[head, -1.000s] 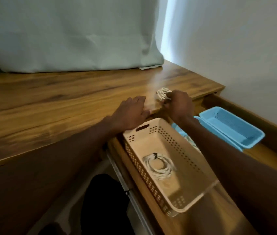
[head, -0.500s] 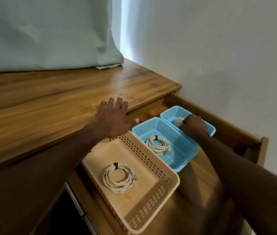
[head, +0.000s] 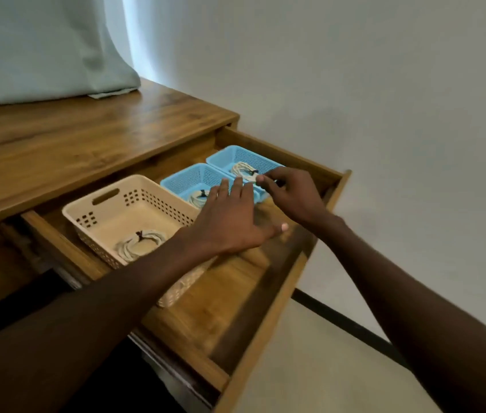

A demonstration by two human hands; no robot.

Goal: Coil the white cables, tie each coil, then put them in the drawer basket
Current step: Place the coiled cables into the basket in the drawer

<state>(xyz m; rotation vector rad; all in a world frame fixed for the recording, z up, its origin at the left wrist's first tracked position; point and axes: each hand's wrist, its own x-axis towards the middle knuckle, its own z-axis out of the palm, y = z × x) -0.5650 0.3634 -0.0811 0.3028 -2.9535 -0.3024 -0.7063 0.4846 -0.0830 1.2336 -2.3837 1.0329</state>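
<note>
Coils [head: 140,244] white, tied dark, in baskets [head: 146,186].

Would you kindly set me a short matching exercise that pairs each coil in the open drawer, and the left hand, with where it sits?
Column one:
1. coil with the clearest dark tie
2. coil half hidden by the left hand
3. coil nearest the right hand
4. left hand

Column two:
A. far blue basket
B. above the drawer, fingers straight
C. beige basket
D. near blue basket

Pairs: 1-C, 2-D, 3-A, 4-B.
</note>
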